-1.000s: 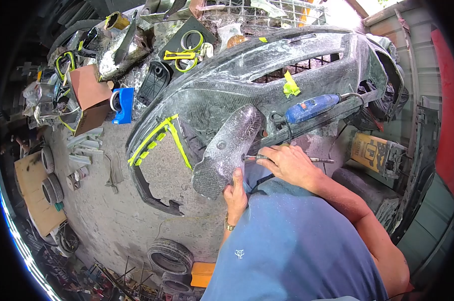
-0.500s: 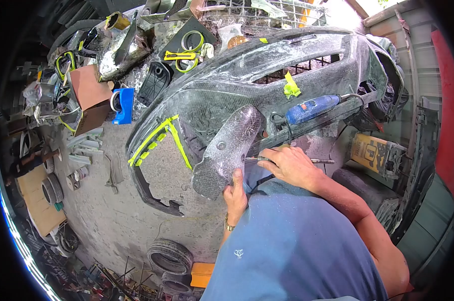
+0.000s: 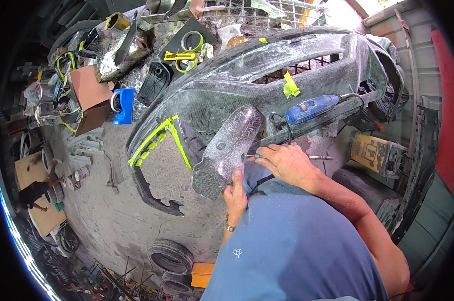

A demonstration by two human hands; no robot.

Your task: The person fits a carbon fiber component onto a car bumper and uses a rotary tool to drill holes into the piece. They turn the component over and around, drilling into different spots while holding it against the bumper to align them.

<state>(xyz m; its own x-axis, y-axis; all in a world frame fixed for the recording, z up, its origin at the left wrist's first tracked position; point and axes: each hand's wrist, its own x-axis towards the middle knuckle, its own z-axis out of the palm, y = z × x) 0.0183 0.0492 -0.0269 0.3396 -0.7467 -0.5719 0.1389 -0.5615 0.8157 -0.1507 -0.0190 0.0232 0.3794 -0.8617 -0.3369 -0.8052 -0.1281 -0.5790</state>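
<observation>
My left hand [image 3: 235,198] grips the lower edge of a dusty, dark carbon-fibre-look part [image 3: 226,153], thumb on its face and fingers hidden behind. The part is curved, with a round recess near its middle. My right hand [image 3: 290,164] is closed around a slim metal rod-shaped tool [image 3: 323,157]. The tool's thin tip meets the part's right edge, and its ridged back end sticks out past the hand. Behind both hands lies a large dusty car bumper [image 3: 222,103] with yellow-green masking tape. A blue corded power tool [image 3: 312,109] rests on the bumper.
A cardboard box [image 3: 89,93], tape rolls [image 3: 191,41], a yellow cutter knife [image 3: 180,56] and a blue tape holder [image 3: 124,106] sit at the upper left. Tires [image 3: 170,257] lie on the floor. A yellow container [image 3: 375,154] stands at right. Another person [image 3: 33,193] is far left.
My right hand and the slim tool have shifted very slightly left; the part stays in place. The person at far left has moved further into view.
</observation>
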